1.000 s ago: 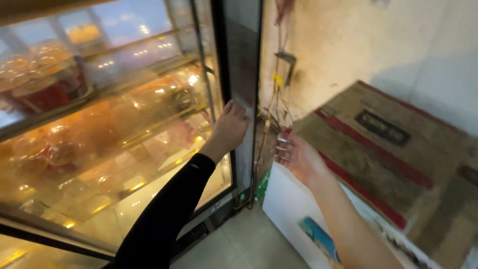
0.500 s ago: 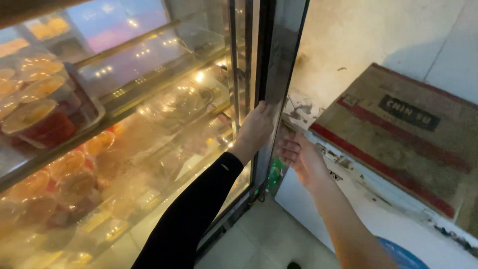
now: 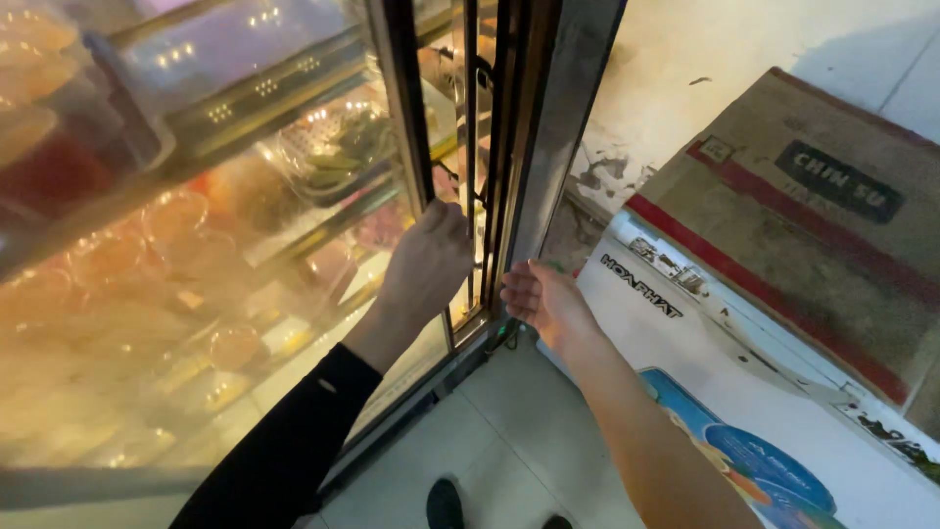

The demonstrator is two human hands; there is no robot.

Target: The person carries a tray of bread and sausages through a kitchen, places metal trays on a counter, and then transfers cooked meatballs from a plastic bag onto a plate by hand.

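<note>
My view has swung right and closer since half a second ago; the glass door (image 3: 245, 245) of the display case now fills the left of the scene, and its dark metal edge (image 3: 431, 147) stands nearer the middle than before; my left hand (image 3: 428, 260), in a black sleeve (image 3: 284, 451), is clenched around that edge, fingers wrapped behind it, much as it was earlier; my right hand (image 3: 543, 299) has drawn in beside the case's steel corner post (image 3: 563, 118), palm turned up and fingers loose, grasping nothing, just short of the frame; the cardboard box (image 3: 813, 225) with its red stripe has slid toward the far right; it rests on a white chest freezer (image 3: 783, 411) whose lid carries a blue round picture; behind the glass, shelves hold plastic tubs of food (image 3: 333, 147) under warm lights; below, pale floor tiles (image 3: 490, 421) and the toe of a dark shoe (image 3: 446, 504); the wall (image 3: 705, 49) beyond is stained and peeling.
</note>
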